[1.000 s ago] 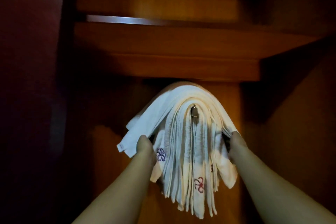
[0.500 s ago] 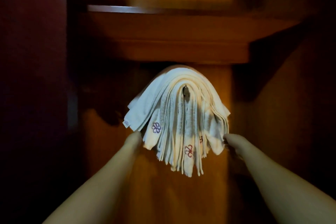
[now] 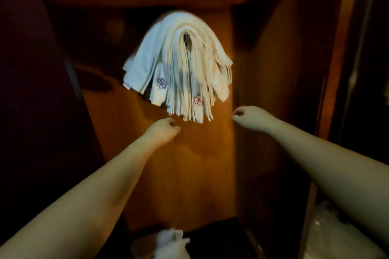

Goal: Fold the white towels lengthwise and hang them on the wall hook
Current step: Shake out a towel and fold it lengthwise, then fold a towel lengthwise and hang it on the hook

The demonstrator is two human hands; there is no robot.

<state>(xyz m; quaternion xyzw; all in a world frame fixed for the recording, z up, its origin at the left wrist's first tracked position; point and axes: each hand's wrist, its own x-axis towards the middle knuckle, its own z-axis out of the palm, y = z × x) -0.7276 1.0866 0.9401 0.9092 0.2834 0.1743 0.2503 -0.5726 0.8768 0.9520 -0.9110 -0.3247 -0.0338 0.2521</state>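
Note:
A thick bundle of folded white towels hangs draped over a small metal wall hook on a wooden panel; small embroidered flowers show on a few of them. My left hand is just below the bundle's lower left edge, fingers loosely curled, holding nothing. My right hand is off to the lower right of the towels, fingers also loosely curled and holding nothing. Neither hand touches the towels.
The wooden panel stands in a dim narrow recess with dark wood walls on both sides. White cloth lies at the bottom of the view on something dark. A pale plastic-wrapped thing sits at the lower right.
Both hands let go of the sides of the hanging towels and drew back and down. The view tilted downward, so the shelf above has left the frame.

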